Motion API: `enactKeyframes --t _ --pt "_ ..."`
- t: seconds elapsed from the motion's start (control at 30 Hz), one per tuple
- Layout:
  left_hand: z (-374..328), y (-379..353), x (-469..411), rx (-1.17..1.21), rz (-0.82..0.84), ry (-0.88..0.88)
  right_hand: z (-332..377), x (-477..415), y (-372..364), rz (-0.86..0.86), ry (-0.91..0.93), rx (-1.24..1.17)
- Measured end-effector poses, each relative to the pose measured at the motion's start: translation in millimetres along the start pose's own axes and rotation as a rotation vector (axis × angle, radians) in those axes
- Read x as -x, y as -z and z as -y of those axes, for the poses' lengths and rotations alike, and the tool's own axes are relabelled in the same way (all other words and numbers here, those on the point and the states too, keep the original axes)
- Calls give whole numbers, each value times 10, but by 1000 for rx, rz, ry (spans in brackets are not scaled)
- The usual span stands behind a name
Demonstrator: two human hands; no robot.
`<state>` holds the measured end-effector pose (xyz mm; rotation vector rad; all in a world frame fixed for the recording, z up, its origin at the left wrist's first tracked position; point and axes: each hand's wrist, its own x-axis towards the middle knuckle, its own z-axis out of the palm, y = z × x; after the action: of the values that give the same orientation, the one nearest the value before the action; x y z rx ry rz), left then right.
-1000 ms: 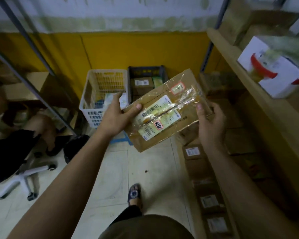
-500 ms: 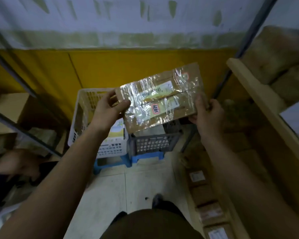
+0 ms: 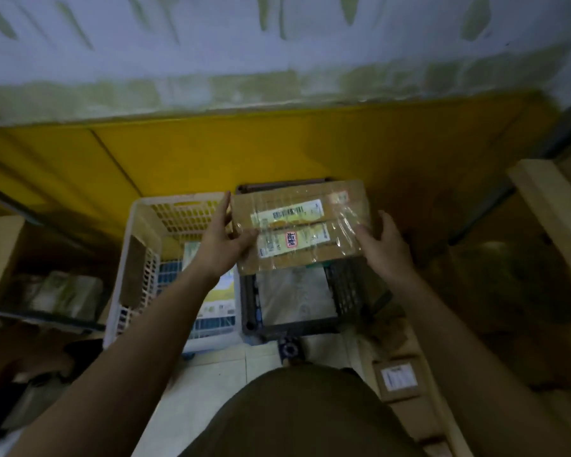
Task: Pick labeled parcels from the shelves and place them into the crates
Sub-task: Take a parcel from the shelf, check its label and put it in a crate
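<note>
A flat brown cardboard parcel [image 3: 299, 225], wrapped in clear tape with two white labels and a red sticker, hangs over the far half of the dark crate [image 3: 346, 293]. My left hand [image 3: 223, 240] grips its left edge, thumb on top. My right hand [image 3: 384, 247] holds its right edge with the fingertips. In the dark crate lies a pale grey bag parcel. The white crate [image 3: 139, 258] stands to its left with a yellow and white parcel inside.
Shelves with cardboard boxes flank both sides; labelled boxes [image 3: 398, 377] line the lower right shelf. A yellow wall panel [image 3: 277, 150] stands right behind the crates. My shoe [image 3: 290, 349] is on the tiled floor just before the dark crate.
I have stepped up to the crates. Both hands have lowered the parcel from chest height to just above the dark crate, levelling it.
</note>
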<state>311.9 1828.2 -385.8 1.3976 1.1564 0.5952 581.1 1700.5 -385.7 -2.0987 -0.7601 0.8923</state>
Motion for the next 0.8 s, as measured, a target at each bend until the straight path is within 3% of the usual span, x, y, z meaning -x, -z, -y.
enactKeyframes --t 0.17,0.37,0.63,0.8 --pt "175 -120 -503 -109 -2 125 -93 -638 -157 175 -5 178" --pt "479 -178 -829 -195 -108 209 -256 -1002 -392 204 -114 32" --pt "800 -351 -1011 -276 -47 304 -495 -1182 -508 263 -314 -1" --pt "1131 -511 -982 -394 11 358 -787 -1192 -651 333 -247 47"
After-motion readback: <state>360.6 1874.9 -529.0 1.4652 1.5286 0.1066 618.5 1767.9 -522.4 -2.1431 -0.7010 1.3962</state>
